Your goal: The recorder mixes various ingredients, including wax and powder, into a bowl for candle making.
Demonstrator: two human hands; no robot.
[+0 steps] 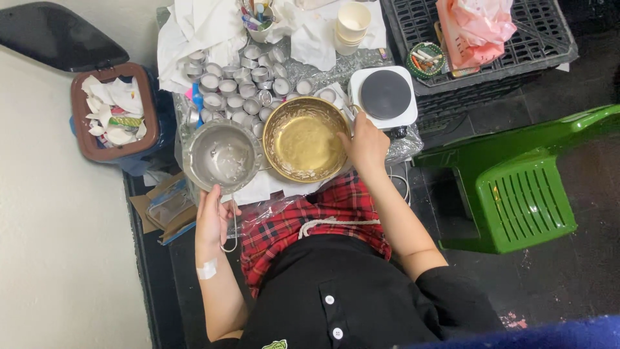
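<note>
Right now my left hand [212, 216] is closed around the wire handle [227, 226] of the small steel pan [223, 155], fingers wrapped on the thin loop, while my right hand [367, 143] rests on the rim of the brass bowl [306, 139] with its fingers curled over the edge; I cannot tell how firmly they pinch it. Both vessels sit side by side on the foil-covered table [400, 147], just in front of my lap, the pan to the left and touching or nearly touching the bowl. I judge the pan to be light and stiff, with a whitish film inside that may be slick, so the handle is the sensible place to hold, close to the pan's wall to limit wobble. Its long axis runs from the round body back toward me along the handle, and its mouth faces straight up. The bowl looks heavier, rigid, smooth and likely slippery at the rim; it also opens upward. Behind them lie many small metal cups [239, 84], and a white hotplate [385, 95] stands just beyond my right hand.
</note>
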